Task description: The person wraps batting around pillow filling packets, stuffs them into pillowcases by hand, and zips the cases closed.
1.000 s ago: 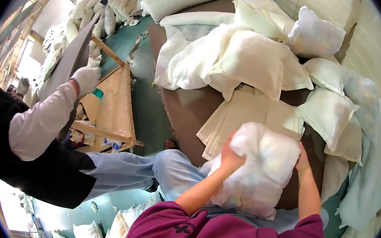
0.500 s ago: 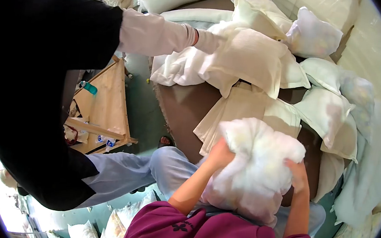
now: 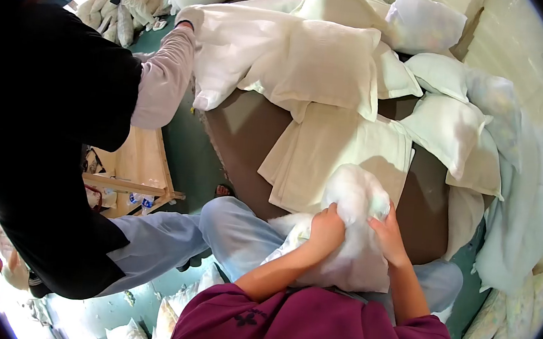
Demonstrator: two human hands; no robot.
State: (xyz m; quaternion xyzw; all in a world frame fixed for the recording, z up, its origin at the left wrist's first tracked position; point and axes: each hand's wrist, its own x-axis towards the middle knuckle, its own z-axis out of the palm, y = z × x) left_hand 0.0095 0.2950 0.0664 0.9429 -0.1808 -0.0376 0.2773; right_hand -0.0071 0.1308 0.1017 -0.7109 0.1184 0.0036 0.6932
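Now that the white filling [image 3: 359, 246] has narrowed from a broad pad, the left hand [image 3: 328, 230] and right hand [image 3: 390, 238] hold its 2 sides in a curled grip near the folded cloths [image 3: 319, 154], leaving it compact.

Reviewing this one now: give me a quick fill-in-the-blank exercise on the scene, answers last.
1. The left hand and right hand grip a soft bundle, mostly ____ in colour.
2. The co-worker in black is to the ____ of both hands.
3. The cream cloths lie on a ____-coloured work surface.

Missing words: white; left; brown
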